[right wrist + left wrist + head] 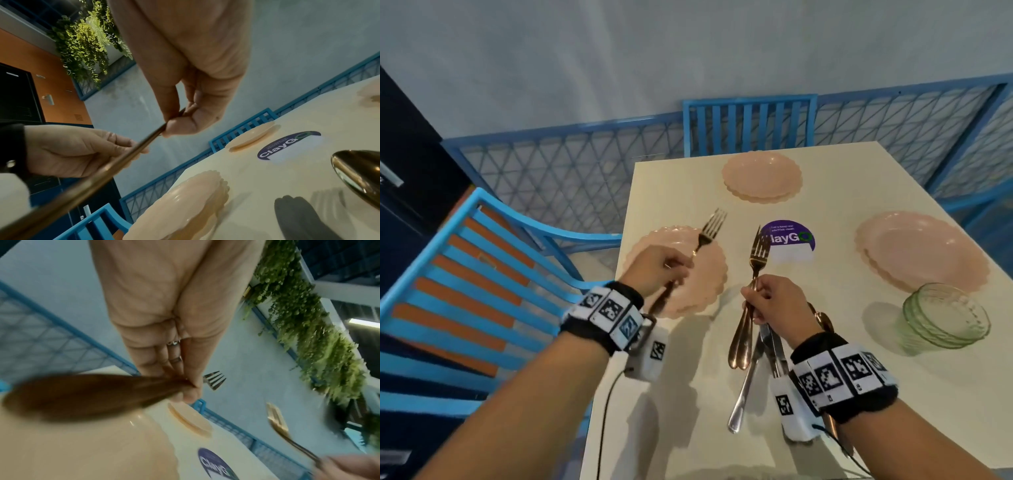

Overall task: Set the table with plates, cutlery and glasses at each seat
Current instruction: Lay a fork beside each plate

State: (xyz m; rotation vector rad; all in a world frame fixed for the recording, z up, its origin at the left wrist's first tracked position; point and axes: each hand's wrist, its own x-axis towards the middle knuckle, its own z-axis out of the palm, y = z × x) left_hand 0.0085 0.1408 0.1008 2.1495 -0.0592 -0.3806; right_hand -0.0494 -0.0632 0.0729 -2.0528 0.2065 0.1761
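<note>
My left hand (681, 263) pinches a single gold fork (710, 224) by its handle. The fork is held tines up over the near-left pink plate (702, 294). In the left wrist view the fork's tines (214, 380) stick out past the left hand (191, 386). My right hand (751, 291) grips a bundle of cutlery (741, 339): gold forks pointing up, gold and silver handles hanging below. In the right wrist view the right hand (174, 123) pinches a gold handle (123, 159). Two more pink plates sit at the far seat (762, 174) and the right seat (921, 250). A green glass (945, 315) stands near the right plate.
The cream table (842, 394) carries a round purple sticker (789, 236) at its middle. Blue slatted chairs stand at the left side (465, 274) and the far end (748, 126). A blue mesh railing (571, 171) runs behind the table.
</note>
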